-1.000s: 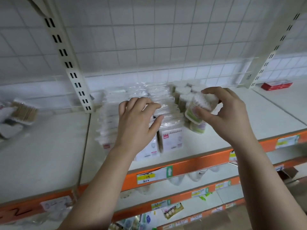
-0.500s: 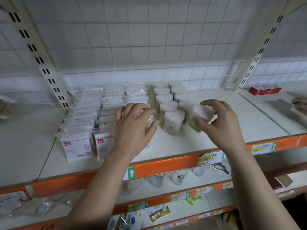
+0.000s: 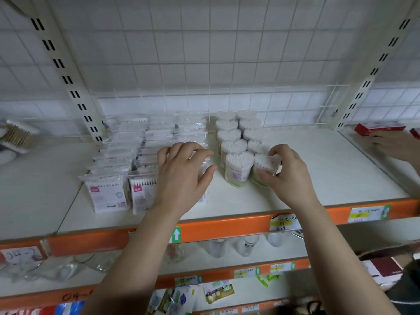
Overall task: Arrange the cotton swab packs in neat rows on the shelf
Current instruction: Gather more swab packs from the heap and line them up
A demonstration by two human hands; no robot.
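Flat bagged cotton swab packs (image 3: 106, 194) stand in three rows running back on the white shelf (image 3: 318, 178). To their right, round tub packs of swabs (image 3: 238, 167) form two rows. My left hand (image 3: 181, 176) rests with spread, slightly curved fingers on the front of the third bag row, hiding its front packs. My right hand (image 3: 286, 173) grips the front tub pack (image 3: 264, 167) of the right tub row, which stands on the shelf beside the neighbouring front tub.
Another person's hand (image 3: 395, 144) reaches in at the far right by red boxes (image 3: 377, 129). A bundle of wooden sticks (image 3: 18, 135) lies far left. Slotted uprights (image 3: 68, 71) and a wire grid back the shelf. The orange shelf lip (image 3: 227, 228) carries price tags; lower shelves hold bottles.
My right hand has brought the tub pack down from the air and stood it at the front of the right tub row. My left hand stays on the bagged packs. The view shifted right.
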